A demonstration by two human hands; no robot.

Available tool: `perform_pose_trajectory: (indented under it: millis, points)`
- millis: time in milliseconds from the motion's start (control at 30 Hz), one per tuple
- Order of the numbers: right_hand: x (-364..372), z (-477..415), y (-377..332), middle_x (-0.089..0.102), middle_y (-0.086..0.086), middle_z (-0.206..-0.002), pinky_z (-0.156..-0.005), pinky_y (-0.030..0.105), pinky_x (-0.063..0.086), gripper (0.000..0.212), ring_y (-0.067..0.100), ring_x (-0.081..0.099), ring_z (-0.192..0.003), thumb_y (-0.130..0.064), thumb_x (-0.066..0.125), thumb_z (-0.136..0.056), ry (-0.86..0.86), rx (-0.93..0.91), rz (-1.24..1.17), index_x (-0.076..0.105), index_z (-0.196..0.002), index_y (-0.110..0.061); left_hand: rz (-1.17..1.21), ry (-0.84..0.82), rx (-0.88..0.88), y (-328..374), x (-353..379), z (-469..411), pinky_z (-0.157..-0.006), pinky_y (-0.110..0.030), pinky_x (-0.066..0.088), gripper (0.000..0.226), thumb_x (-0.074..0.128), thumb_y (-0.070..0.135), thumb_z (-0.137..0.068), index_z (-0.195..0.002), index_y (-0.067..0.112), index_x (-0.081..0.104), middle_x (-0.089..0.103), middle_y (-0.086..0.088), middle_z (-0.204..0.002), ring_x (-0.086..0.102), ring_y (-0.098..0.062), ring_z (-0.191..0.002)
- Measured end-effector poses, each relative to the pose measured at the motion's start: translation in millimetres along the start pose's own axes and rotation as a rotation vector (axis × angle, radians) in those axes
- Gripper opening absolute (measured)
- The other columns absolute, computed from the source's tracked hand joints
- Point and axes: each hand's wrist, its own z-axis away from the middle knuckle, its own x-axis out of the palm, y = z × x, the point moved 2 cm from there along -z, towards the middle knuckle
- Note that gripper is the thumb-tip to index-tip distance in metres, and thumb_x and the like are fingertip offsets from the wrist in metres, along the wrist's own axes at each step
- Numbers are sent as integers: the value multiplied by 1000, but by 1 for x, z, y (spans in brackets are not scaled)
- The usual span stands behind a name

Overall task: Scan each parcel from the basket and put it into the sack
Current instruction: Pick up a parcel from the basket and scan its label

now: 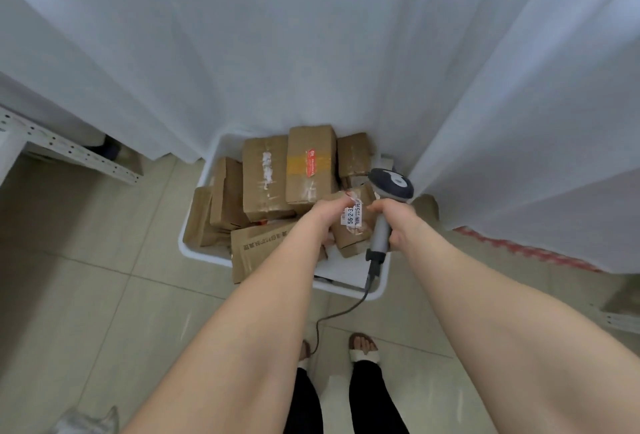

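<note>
Gripping a small parcel [351, 239] over the basket's [194, 250] right side, my left hand [325, 213] curls round it, its long axis running away from me, label up. My right hand [394, 218] clasps the scanner [392, 184]. Brown boxes [265, 177] fill the basket.

Both arms are bare from the left hand [320, 217] and the right hand [394, 224] up as far as they show, the legs wear black trousers [304, 399] ending at the ankles, and each foot sits in an open-toed slipper [363, 354] with a broad pale strap.
</note>
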Motion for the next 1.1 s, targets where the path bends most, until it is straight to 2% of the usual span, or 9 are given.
perform_pose_trajectory:
  millis: [100, 267, 400, 533, 633, 867, 933, 1000, 1100]
  points:
    - [-13, 19, -28, 63, 15, -114, -95, 47, 51, 43, 33, 61, -106, -6, 68, -77, 15, -13, 8, 56, -118, -7, 9, -32, 1, 22, 2, 26, -75, -37, 51, 36, 61, 44, -83, -110, 19, 61, 66, -7, -113, 60, -25, -105]
    - [-22, 70, -73, 64, 12, -101, -88, 42, 52, 22, 30, 61, -94, -8, 65, -78, -44, -58, 9, 59, -99, -10, 74, -13, 61, 61, -9, 92, -85, -44, 52, 34, 57, 49, -87, -90, 15, 58, 64, -9, -91, 62, -28, -86]
    - [-13, 93, -102, 72, 11, -97, -82, 48, 57, 50, 31, 70, -86, -23, 80, -68, -127, -129, -113, 63, -113, -10, 235, 58, 155, 86, -31, 137, -87, -55, 51, 57, 49, 60, -88, -118, 12, 57, 66, -11, -98, 62, -31, -91]
    - [11, 133, -124, 73, 11, -101, -86, 53, 56, 61, 34, 70, -91, -27, 88, -60, -215, -218, -168, 63, -114, -9, 396, 169, 215, 102, -69, 182, -78, -59, 52, 62, 41, 63, -90, -118, 9, 49, 64, -15, -94, 62, -34, -83]
    - [33, 182, -134, 72, 10, -103, -88, 53, 55, 70, 34, 68, -95, -31, 90, -53, -307, -265, -151, 63, -115, -11, 450, 273, 266, 101, -103, 217, -74, -55, 53, 50, 40, 56, -95, -112, 9, 47, 60, -14, -90, 60, -32, -77]
    - [91, 278, -136, 70, 12, -106, -90, 50, 54, 42, 32, 66, -96, -12, 82, -73, -448, -395, -4, 66, -111, -8, 487, 471, 320, 70, -188, 281, -71, -37, 50, 10, 42, 16, -92, -87, 11, 49, 61, -9, -81, 59, -22, -71]
    - [108, 301, -132, 69, 11, -103, -91, 49, 54, 34, 30, 66, -94, -6, 79, -74, -487, -415, 43, 67, -106, -9, 487, 485, 360, 59, -211, 298, -62, -29, 49, 8, 48, 18, -89, -84, 11, 50, 60, -7, -75, 58, -21, -63]
    - [128, 323, -125, 67, 8, -97, -90, 45, 53, 30, 26, 63, -89, -2, 76, -77, -522, -433, 70, 66, -104, -10, 453, 453, 426, 50, -232, 313, -67, -30, 53, 28, 60, 38, -87, -94, 13, 53, 66, -9, -84, 63, -24, -70]
    - [159, 352, -112, 67, 9, -97, -92, 45, 53, 34, 28, 63, -93, 4, 73, -78, -540, -486, 84, 65, -109, -8, 346, 473, 480, 31, -266, 333, -90, -39, 51, 76, 69, 65, -70, -116, 7, 55, 67, -14, -109, 65, -31, -96]
